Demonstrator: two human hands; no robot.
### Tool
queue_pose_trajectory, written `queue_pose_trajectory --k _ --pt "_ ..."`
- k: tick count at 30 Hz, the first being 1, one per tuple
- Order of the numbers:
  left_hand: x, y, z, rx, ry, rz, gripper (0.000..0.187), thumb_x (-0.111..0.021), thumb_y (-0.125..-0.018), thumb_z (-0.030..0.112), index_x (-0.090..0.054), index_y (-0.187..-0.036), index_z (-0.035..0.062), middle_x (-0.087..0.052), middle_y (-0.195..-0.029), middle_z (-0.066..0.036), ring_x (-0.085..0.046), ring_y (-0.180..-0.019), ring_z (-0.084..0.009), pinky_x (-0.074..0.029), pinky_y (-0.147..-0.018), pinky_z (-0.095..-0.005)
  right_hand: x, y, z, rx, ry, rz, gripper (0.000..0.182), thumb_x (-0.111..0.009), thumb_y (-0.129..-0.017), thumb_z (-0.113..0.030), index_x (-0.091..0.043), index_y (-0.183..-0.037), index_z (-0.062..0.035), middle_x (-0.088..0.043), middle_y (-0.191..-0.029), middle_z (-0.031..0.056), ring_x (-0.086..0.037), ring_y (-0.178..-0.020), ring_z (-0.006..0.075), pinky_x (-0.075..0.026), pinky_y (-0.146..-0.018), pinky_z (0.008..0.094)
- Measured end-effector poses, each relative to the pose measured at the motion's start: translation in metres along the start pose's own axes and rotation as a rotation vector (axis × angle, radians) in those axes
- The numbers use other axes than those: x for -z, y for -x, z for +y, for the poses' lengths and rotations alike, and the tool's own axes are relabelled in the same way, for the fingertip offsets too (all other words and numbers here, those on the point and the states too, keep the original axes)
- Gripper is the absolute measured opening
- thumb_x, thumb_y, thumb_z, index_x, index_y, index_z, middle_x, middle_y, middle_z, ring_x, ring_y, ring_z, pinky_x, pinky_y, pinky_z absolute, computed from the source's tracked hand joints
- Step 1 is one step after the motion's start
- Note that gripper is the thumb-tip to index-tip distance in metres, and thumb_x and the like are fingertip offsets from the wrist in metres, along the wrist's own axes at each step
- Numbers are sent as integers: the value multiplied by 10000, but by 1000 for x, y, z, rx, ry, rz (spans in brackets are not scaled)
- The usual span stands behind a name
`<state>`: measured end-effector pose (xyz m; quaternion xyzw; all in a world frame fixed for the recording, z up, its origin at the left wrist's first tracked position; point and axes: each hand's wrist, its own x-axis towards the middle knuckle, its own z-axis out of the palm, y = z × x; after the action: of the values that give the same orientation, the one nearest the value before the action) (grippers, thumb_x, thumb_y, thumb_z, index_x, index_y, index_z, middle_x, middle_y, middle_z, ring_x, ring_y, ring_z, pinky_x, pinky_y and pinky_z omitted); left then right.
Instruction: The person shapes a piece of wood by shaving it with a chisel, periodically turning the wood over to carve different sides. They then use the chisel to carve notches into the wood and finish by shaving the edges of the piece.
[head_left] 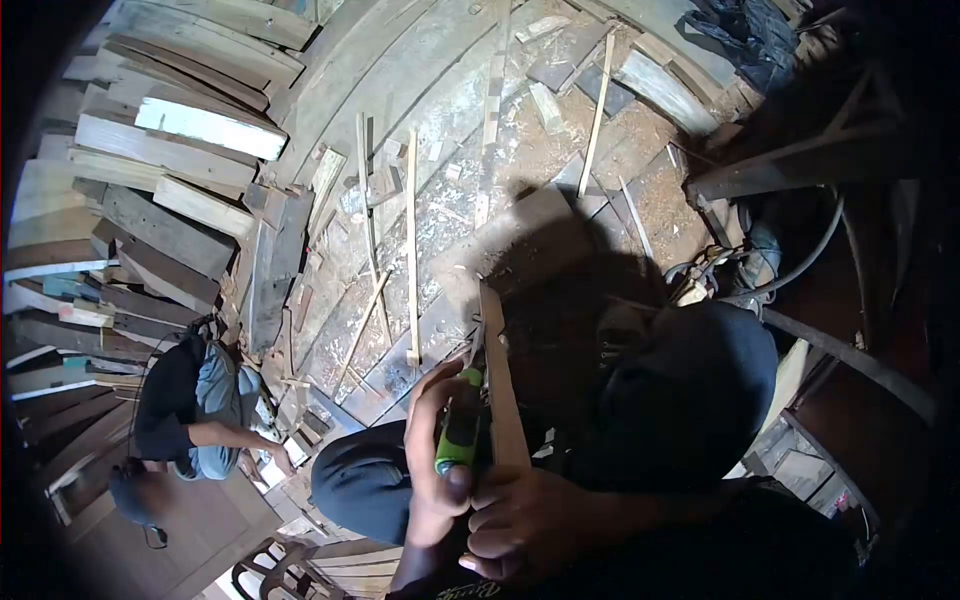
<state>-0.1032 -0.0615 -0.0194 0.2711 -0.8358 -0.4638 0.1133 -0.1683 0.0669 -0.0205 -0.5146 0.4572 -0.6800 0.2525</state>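
My left hand (428,440) is closed round the green-and-black handle of a bladed tool (459,432). The thin metal blade points away from me and lies along the left edge of a narrow wooden strip (503,400). My right hand (525,515) is wrapped round the near end of that strip, its fingers close by the tool's handle. The far end of the strip reaches out over the floor, between my bent knees.
Wood shavings and thin sticks (412,240) litter the floor. Stacked boards (160,140) line the left side. Another person (185,410) crouches at lower left, one hand at a small pale block. Cables (735,275) and dark timber frames (800,165) stand at right.
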Motion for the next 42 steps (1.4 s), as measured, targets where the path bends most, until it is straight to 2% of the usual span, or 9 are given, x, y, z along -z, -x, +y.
queue_pose_trajectory --k 1,6,13,20,22,25,31,36,42 --pt "11 6 2 9 -17 -93 742 -437 -922 600 -544 -1247 -59 -593 -1250 -255 -579 -1163 -407 -390 -1043 -428 0 1 1 10 -15 11 325 -697 -836 -207 -456 -637 -120 -503 -615 -12 -541 -627 193 -465 -693 349" --pt "34 15 37 191 20 -49 463 -457 -992 324 -560 -1241 -52 -614 -1219 -248 -606 -1147 -342 -442 -990 -387 3 0 0 -21 -4 -127 292 -688 -847 -255 -494 -682 -112 -530 -661 -6 -545 -683 202 -456 -739 368" --pt "43 7 53 305 -222 -196 327 -594 -864 100 -613 -1155 -49 -671 -1107 -249 -664 -1052 -393 -503 -920 -397 3 3 1 -20 10 -157 267 -694 -845 -314 -552 -729 -120 -542 -690 -6 -547 -725 191 -424 -754 357" --pt "30 6 49 250 -429 55 237 -545 -901 40 -638 -1096 -58 -683 -1011 -255 -674 -926 -418 -523 -823 -404 -3 3 2 32 4 -45 283 -725 -825 -257 -519 -678 -129 -514 -658 -13 -535 -660 175 -415 -697 344" --pt "29 0 40 337 -447 112 204 -661 -884 94 -681 -1021 -57 -706 -902 -224 -701 -776 -361 -529 -726 -379 -4 4 3 2 -2 -79 280 -732 -817 -232 -522 -664 -127 -509 -637 -14 -526 -623 165 -417 -671 331" --pt "38 -6 48 467 -349 27 230 -716 -859 115 -692 -1018 -49 -713 -916 -223 -712 -773 -333 -530 -712 -363 -4 4 3 20 28 -76 304 -726 -824 -237 -511 -637 -129 -502 -619 -14 -517 -606 165 -418 -658 322" --pt "35 1 62 96 -555 -99 176 -676 -860 72 -710 -996 -34 -717 -935 -220 -719 -819 -356 -548 -736 -356 -7 6 4 21 73 -92 318 -714 -836 -240 -504 -623 -130 -476 -602 -3 -513 -602 169 -422 -669 325" --pt "42 -3 44 326 -454 -54 185 -673 -852 60 -714 -1005 -37 -714 -977 -232 -724 -869 -344 -553 -768 -340 -2 2 -1 -28 -5 -57 300 -724 -819 -224 -508 -635 -130 -467 -596 -3 -517 -613 173 -418 -664 333" --pt "15 -5 24 52 -553 -144 231 -637 -872 59 -694 -1077 -32 -690 -1061 -240 -692 -927 -398 -562 -813 -419 -4 4 -2 -50 -9 -75 272 -722 -816 -208 -531 -638 -133 -486 -607 -3 -524 -633 165 -418 -667 328"
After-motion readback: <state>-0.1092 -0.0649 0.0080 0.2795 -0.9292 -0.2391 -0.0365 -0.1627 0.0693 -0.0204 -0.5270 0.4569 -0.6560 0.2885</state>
